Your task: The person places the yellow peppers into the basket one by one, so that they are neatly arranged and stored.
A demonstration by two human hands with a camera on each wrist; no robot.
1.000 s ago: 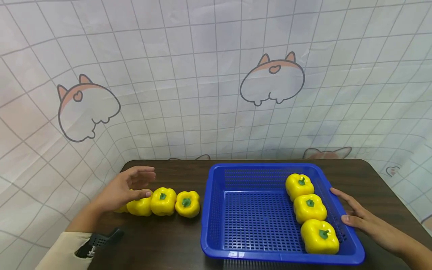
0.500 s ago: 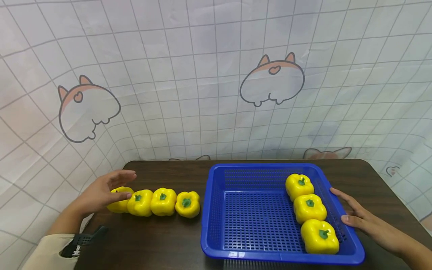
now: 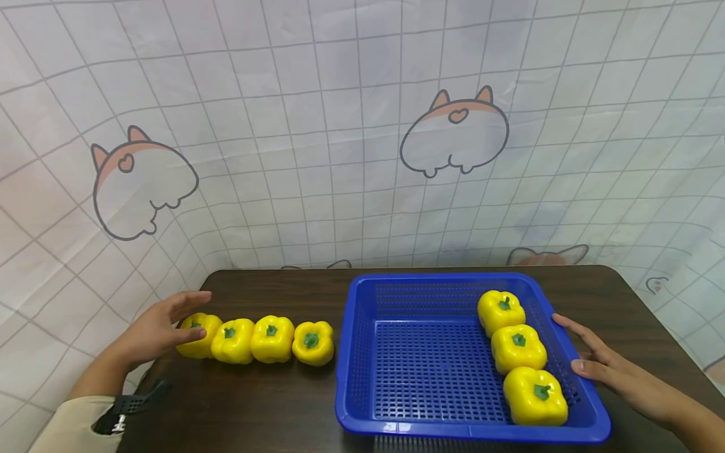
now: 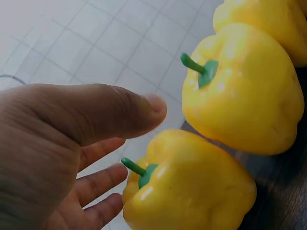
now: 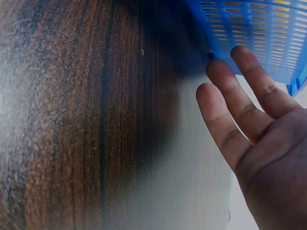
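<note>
- While the left hand [image 3: 150, 329] hangs with thumb and fingers spread about it, the leftmost yellow pepper [image 3: 212, 327] sits on the dark wood-grain table [image 3: 255, 409]; whether they touch is hard to tell.
- Three further yellow peppers [image 3: 272, 341], in line beside it, running rightward.
- One blue perforated basket [image 3: 470, 430]; three peppers inside [image 3: 521, 356], in a row along its right side.
- Right hand [image 3: 614, 366], fingers extended and parted, at the basket's right rim.
</note>
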